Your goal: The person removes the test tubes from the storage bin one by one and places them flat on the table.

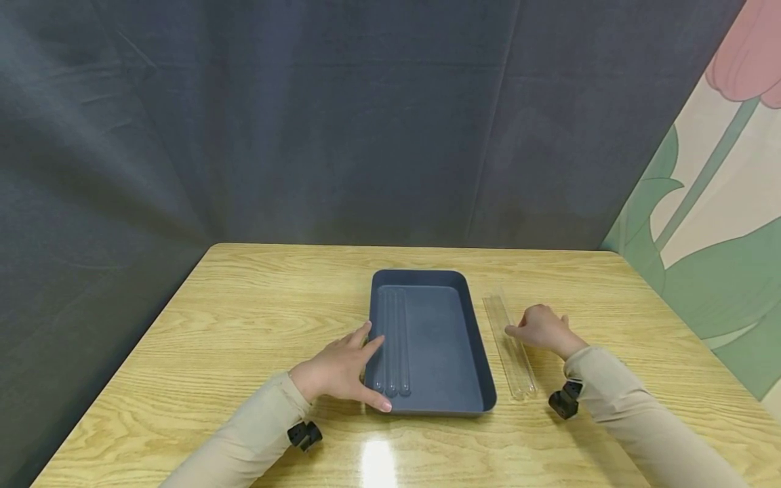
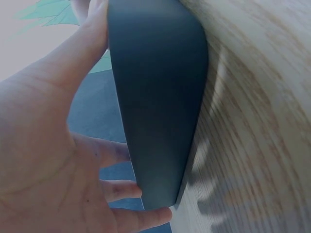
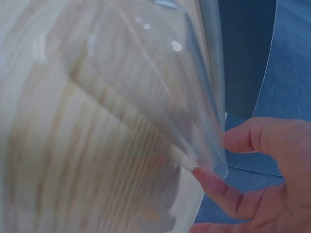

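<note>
A dark blue-grey tray (image 1: 442, 339) lies on the table. Three clear test tubes (image 1: 391, 346) are side by side along its left side, rounded ends toward me. My left hand (image 1: 338, 369) rests at the tray's left near corner with spread fingers; in the left wrist view, fingertips touch the tray's wall (image 2: 158, 107). To the right of the tray, clear test tubes (image 1: 515, 362) lie on the table; their exact number is hard to tell. Over there my right hand (image 1: 545, 330) pinches one clear tube (image 3: 160, 82) between thumb and index finger, near its far part.
The wooden table (image 1: 274, 291) extends around the tray on all sides. A dark curtain (image 1: 366, 122) hangs behind its far edge. On the right stands a wall with a painted flower (image 1: 726, 176). Small black cameras (image 1: 304, 435) sit at both wrists.
</note>
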{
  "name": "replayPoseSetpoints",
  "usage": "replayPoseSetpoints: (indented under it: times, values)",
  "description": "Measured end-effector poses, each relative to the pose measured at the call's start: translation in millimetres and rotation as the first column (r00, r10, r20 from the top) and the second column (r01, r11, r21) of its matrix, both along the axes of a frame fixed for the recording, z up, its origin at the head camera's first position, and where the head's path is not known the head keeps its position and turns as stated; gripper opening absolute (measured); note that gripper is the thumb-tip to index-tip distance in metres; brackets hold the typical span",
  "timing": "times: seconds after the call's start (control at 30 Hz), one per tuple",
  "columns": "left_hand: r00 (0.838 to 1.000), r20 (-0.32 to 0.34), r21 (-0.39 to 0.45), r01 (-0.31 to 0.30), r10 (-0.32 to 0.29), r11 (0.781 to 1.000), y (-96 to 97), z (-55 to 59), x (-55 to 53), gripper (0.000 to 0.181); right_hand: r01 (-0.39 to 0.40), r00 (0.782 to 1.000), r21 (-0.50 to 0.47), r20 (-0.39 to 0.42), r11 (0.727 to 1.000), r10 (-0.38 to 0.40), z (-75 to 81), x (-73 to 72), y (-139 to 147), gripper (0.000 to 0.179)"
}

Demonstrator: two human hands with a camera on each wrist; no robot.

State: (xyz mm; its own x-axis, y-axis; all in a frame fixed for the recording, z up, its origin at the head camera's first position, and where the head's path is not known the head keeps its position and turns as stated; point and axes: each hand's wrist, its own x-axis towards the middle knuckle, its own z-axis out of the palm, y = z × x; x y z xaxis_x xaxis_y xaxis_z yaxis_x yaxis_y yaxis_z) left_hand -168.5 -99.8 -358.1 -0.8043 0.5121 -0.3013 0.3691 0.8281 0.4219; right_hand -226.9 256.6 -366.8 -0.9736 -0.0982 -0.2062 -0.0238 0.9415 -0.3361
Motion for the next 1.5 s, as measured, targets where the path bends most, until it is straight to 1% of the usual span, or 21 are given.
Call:
replayPoseSetpoints:
  times: [0.3, 0.57, 0.77, 1.07, 1.5]
  values:
    - [1.0, 0.0, 0.002, -0.006, 0.006, 1.0, 0.8, 0.2, 0.5, 0.107, -0.007, 1.0, -0.011, 0.006, 1.0, 0.007, 1.4, 4.2, -1.2, 0.047]
    - [1.0, 0.009, 0.008, -0.006, 0.006, 1.0, 0.4, -0.1, 0.3, 0.107, -0.002, 1.0, -0.023, -0.004, 1.0, 0.002, -0.7, 3.5, -1.6, 0.047]
    - [1.0, 0.005, 0.009, -0.003, 0.003, 1.0, 0.9, 0.4, 0.9, 0.107, 0.005, 1.0, -0.021, 0.005, 1.0, -0.005, -1.5, 3.4, -2.7, 0.047]
    - [1.0, 0.008, 0.01, -0.005, 0.005, 1.0, 0.3, 0.4, 1.4, 0.107, -0.009, 1.0, -0.013, 0.001, 1.0, 0.009, -3.1, 2.4, -1.7, 0.049]
    - [1.0, 0.002, 0.008, -0.003, 0.003, 1.0, 0.7, 0.3, 1.3, 0.107, 0.005, 1.0, -0.017, 0.008, 1.0, -0.004, 1.0, 2.5, -2.7, 0.048]
